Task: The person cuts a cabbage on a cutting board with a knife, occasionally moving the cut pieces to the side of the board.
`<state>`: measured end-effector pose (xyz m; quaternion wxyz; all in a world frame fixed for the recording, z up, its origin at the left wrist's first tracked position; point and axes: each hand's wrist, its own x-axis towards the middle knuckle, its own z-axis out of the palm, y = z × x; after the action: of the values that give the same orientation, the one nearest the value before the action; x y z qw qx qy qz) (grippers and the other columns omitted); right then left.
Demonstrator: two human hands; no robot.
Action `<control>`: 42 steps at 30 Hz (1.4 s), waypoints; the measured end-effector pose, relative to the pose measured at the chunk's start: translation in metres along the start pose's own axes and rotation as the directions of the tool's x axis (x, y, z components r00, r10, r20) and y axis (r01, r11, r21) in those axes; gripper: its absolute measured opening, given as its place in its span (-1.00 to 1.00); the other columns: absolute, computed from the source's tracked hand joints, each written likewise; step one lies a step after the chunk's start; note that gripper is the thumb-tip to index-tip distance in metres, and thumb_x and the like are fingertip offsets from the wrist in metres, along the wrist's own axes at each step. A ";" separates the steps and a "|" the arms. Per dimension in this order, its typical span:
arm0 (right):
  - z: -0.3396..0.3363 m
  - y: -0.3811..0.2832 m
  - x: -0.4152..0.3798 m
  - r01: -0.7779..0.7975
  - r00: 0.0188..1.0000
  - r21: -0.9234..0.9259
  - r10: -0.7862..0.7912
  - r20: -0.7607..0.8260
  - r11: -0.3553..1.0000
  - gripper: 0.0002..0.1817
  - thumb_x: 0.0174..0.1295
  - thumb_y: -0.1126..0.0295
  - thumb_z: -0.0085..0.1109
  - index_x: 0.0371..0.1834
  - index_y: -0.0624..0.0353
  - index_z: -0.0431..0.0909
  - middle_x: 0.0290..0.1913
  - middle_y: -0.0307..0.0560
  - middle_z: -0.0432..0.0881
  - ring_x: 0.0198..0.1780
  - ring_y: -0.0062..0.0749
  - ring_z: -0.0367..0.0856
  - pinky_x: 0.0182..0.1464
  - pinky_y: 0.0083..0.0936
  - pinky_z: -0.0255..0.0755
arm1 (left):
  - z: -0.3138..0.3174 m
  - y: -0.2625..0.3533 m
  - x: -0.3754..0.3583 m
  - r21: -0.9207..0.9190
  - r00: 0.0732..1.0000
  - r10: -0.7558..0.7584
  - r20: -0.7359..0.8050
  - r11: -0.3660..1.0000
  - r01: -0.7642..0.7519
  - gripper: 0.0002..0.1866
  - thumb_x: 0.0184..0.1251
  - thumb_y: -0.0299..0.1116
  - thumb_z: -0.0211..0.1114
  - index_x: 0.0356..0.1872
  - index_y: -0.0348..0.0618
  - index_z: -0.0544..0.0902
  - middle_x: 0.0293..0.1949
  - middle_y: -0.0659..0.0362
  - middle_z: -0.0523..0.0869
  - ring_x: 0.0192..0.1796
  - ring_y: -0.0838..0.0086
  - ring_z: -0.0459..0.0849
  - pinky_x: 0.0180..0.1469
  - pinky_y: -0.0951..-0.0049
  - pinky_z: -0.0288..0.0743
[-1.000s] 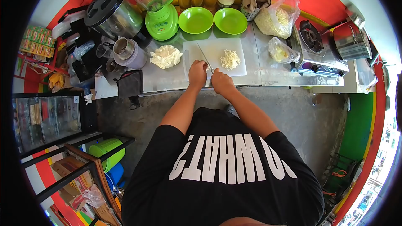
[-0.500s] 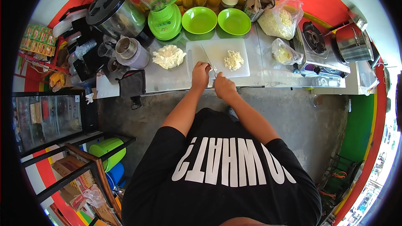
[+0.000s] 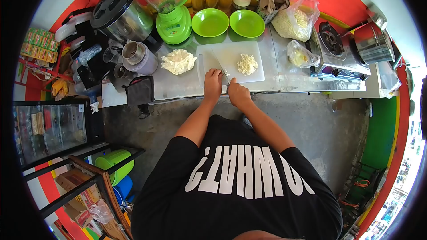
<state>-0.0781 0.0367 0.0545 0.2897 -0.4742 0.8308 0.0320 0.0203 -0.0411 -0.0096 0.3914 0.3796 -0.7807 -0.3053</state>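
Observation:
On the white cutting board (image 3: pixel 251 48), my right hand (image 3: pixel 239 93) grips a knife (image 3: pixel 219 62) by its handle, the blade slanting away up and to the left. Just left of the blade, my left hand (image 3: pixel 213 81) rests with curled fingers at the board's front edge; whatever is under them is hidden. Small pale bits lie beside the blade. A heap of pale chopped shreds (image 3: pixel 247 64) sits on the right part of the board. Left of the board is a larger pile of cream-white, leafy-looking pieces (image 3: pixel 179 62).
Two green bowls (image 3: pixel 210 23) and a green blender (image 3: pixel 173 24) stand behind the board. Plastic bags (image 3: pixel 303 54) of pale food and a gas stove (image 3: pixel 340 60) are on the right. A steel-and-purple container (image 3: pixel 140 58) and black pouch (image 3: pixel 139 90) are on the left.
My left hand has shifted slightly, and its fingers sit a little lower beside the blade. My right hand keeps its grip on the knife. The whole view has moved a little.

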 end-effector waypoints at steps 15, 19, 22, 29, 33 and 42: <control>0.009 -0.001 0.004 -0.023 0.995 0.023 0.025 -0.101 0.999 -0.69 0.33 0.45 0.16 0.05 0.33 0.36 -0.14 0.31 0.77 -0.07 0.17 0.80 -0.01 -0.09 0.68 | -0.004 -0.009 0.000 -0.036 0.999 -0.016 0.033 0.999 0.017 -0.94 0.34 -0.56 0.30 -0.21 -0.29 0.65 -0.21 -0.03 0.67 -0.16 0.05 0.68 -0.08 0.18 0.57; -0.001 -0.006 0.003 0.028 0.991 -0.034 -0.032 -0.132 0.999 -0.74 0.37 0.46 0.10 0.03 0.33 0.35 -0.19 0.29 0.78 -0.11 0.14 0.82 -0.05 -0.12 0.70 | -0.002 -0.015 0.000 -0.057 0.999 0.004 0.054 0.998 -0.001 -0.93 0.35 -0.54 0.31 -0.22 -0.30 0.62 -0.23 -0.04 0.66 -0.20 0.05 0.71 -0.13 0.20 0.60; 0.004 -0.012 -0.009 0.010 0.993 -0.064 -0.018 -0.119 0.998 -0.75 0.38 0.45 0.09 0.04 0.31 0.36 -0.20 0.25 0.79 -0.12 0.08 0.83 -0.07 -0.15 0.71 | -0.001 -0.015 0.000 -0.064 0.999 -0.007 0.043 0.998 0.010 -0.94 0.35 -0.54 0.31 -0.22 -0.31 0.63 -0.24 -0.04 0.67 -0.22 0.05 0.72 -0.14 0.21 0.61; 0.011 -0.003 0.011 0.038 0.984 -0.053 -0.047 -0.171 0.998 -0.74 0.37 0.46 0.12 0.04 0.30 0.36 -0.19 0.26 0.79 -0.12 0.05 0.83 -0.05 -0.14 0.70 | -0.003 -0.016 0.000 -0.065 0.999 0.001 0.040 0.998 0.002 -0.95 0.33 -0.57 0.30 -0.23 -0.30 0.64 -0.24 -0.04 0.69 -0.22 0.08 0.73 -0.14 0.21 0.61; -0.002 -0.003 0.003 0.067 0.991 -0.087 -0.077 -0.110 0.994 -0.75 0.38 0.47 0.09 0.04 0.29 0.35 -0.19 0.28 0.79 -0.11 0.05 0.83 -0.05 -0.14 0.71 | 0.000 -0.016 -0.001 -0.060 0.999 -0.028 0.033 0.998 0.029 -0.95 0.33 -0.58 0.29 -0.23 -0.30 0.65 -0.24 -0.03 0.69 -0.22 0.08 0.73 -0.15 0.22 0.60; 0.009 -0.006 0.009 0.045 0.985 -0.036 -0.051 -0.165 0.998 -0.72 0.35 0.46 0.11 0.05 0.33 0.34 -0.18 0.26 0.78 -0.13 0.10 0.82 -0.10 -0.11 0.71 | -0.009 -0.007 0.001 -0.062 1.000 0.000 0.008 0.998 0.000 -0.94 0.32 -0.57 0.27 -0.25 -0.30 0.68 -0.25 -0.03 0.73 -0.18 0.02 0.72 -0.08 0.18 0.58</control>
<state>-0.0726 0.0294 0.0437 0.2127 -0.4997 0.8397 -0.0009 0.0298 -0.0470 -0.0102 0.3997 0.3661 -0.7725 -0.3309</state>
